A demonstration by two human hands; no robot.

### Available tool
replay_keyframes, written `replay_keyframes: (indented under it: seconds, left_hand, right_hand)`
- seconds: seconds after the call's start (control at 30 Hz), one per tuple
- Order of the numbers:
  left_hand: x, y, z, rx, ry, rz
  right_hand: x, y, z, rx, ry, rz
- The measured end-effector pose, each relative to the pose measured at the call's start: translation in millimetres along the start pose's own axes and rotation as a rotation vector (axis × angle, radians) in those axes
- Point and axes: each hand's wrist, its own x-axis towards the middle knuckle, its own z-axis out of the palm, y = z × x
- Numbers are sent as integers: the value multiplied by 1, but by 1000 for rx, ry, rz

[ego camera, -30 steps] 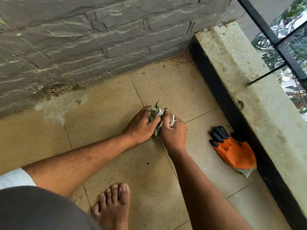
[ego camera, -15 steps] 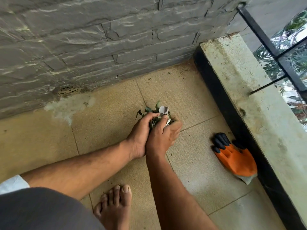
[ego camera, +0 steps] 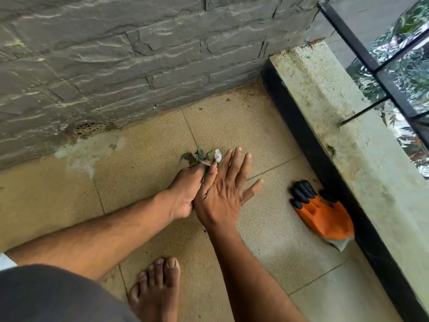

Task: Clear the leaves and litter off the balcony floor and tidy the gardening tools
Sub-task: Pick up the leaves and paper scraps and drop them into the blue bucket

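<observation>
Head view: beige floor tiles (ego camera: 144, 173) (stained) below grey stone wall (ego camera: 139, 54)

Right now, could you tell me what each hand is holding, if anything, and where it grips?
The left hand grips a bunch of leaves and litter by its lower end. The right hand is spread flat, holding nothing.
</observation>
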Motion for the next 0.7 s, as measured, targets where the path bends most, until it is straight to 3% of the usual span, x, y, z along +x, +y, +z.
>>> replay_keyframes:
  seconds: [0.2, 0.33, 0.43, 0.57, 0.7]
  left_hand:
    - [5, 8, 2, 159, 83, 51]
    - [20, 13, -18, 337, 134, 91]
    - [22, 17, -34, 318, 144, 99]
    - [15, 25, -41, 212, 125, 101]
    - [11, 33, -48, 118, 124, 77]
  right_hand:
    - [5, 25, -4, 114, -126, -260]
    - [13, 85, -5, 63, -24, -291]
    - [-3, 124, 3, -85, -55, -215]
    - [-41, 111, 23, -263, -233, -439]
    - [-55, 80, 52, -306, -220, -501]
